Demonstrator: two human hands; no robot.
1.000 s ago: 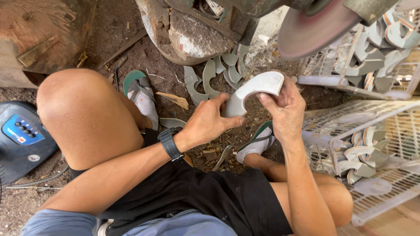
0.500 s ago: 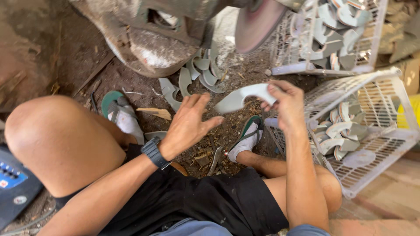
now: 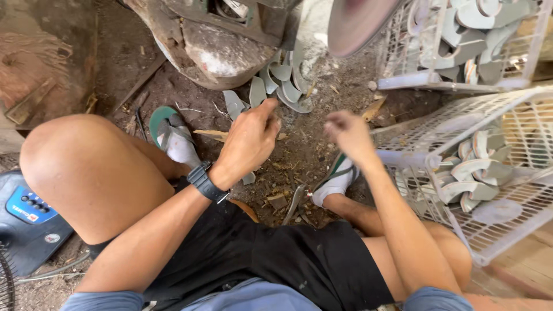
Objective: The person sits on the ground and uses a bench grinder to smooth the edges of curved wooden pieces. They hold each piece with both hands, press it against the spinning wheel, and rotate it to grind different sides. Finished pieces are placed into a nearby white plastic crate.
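On the dirt floor (image 3: 322,115) in front of the seated person, a small pile of grey curved pieces (image 3: 282,86) lies at the foot of a rusty machine base (image 3: 219,46). The left hand (image 3: 249,141), a black watch (image 3: 206,182) on its wrist, hangs just over the near edge of that pile with fingers loosely bent, grasping nothing. The right hand (image 3: 347,132) is blurred; it hovers near the corner of a white wire basket (image 3: 518,201), fingers curled but empty as far as can be seen. That basket holds more grey curved pieces (image 3: 472,173), and a second wire basket (image 3: 420,80) behind it is also filled with them. A round disc (image 3: 357,23) juts in at the top. Both feet wear green sandals (image 3: 164,124), and a dark blue device (image 3: 26,219) sits beside the left knee.
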